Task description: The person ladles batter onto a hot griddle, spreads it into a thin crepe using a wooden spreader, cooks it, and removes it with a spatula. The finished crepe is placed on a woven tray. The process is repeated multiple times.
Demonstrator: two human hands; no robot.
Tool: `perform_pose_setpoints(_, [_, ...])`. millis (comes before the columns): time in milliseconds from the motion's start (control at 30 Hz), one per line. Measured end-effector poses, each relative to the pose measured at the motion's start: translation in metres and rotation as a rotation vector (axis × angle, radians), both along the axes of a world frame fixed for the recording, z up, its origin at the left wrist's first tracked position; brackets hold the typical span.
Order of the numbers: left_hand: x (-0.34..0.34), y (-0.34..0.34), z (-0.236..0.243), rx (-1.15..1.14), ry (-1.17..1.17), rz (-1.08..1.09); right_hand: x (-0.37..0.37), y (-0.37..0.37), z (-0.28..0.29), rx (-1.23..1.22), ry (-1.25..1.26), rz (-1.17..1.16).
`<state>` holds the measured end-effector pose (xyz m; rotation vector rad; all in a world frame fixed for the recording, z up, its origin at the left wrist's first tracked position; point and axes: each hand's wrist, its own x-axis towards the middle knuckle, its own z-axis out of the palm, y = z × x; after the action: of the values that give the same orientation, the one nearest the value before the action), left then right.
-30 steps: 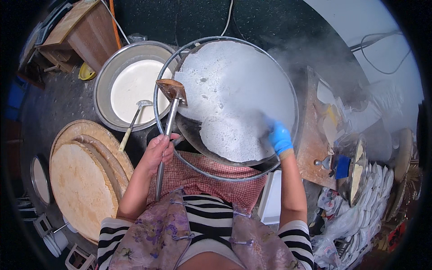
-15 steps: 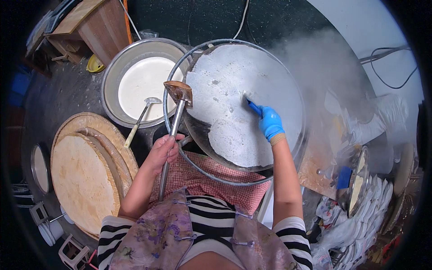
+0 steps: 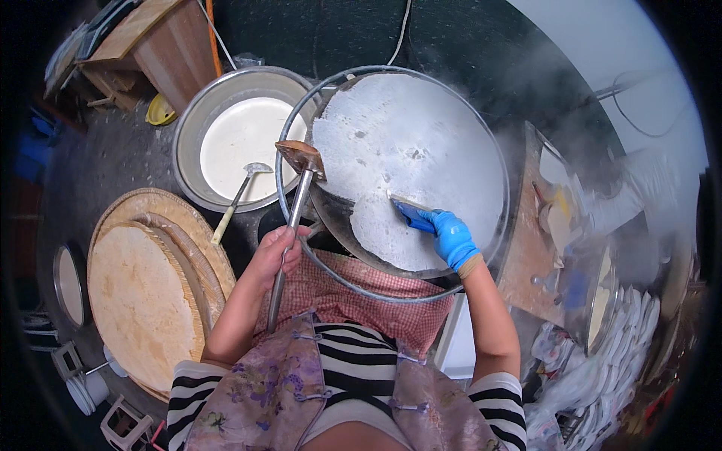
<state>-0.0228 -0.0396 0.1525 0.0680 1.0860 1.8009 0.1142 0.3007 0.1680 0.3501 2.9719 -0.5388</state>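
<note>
Scraper (image 3: 410,210) under thin crepe (image 3: 398,150), edge lifting.
Right hand (image 3: 453,237) clamped on scraper, left hand (image 3: 277,252) gripping ladle handle (image 3: 289,237); probably soft, hot, tear-prone, best lifted by the edge.

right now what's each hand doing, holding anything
Left hand: closed around the long metal handle of a spreader.
Right hand, in a blue glove: closed on a flat scraper on the crepe.

Packaging shows only along the right rim. At about four o'clock a fanned stack of flat white bags (image 3: 648,340) curves along the edge. Below it, toward five o'clock, lies a crumpled heap of clear and white plastic wrappers (image 3: 560,410). At three o'clock a small blue pack (image 3: 574,289) sits blurred by steam, its label unreadable.
</note>
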Motion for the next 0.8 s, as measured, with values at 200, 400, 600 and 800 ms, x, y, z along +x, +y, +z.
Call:
perform_pose_setpoints(200, [0.013,0.010,0.005,-0.047,0.042,-0.052,0.033,-0.019,0.037,-0.209,0.185,-0.274])
perform_pose_setpoints(400, [0.041,0.079,0.010,-0.003,0.113,-0.349,0.053,-0.069,0.057,-0.515,0.629,-0.572])
perform_pose_setpoints(600, [0.094,0.127,0.014,0.293,-0.029,-0.491,0.069,-0.121,0.067,-0.397,0.854,-0.563])
perform_pose_setpoints(800, [0.114,0.132,0.014,0.310,-0.015,-0.586,0.131,-0.138,0.065,-0.181,0.664,-0.619])
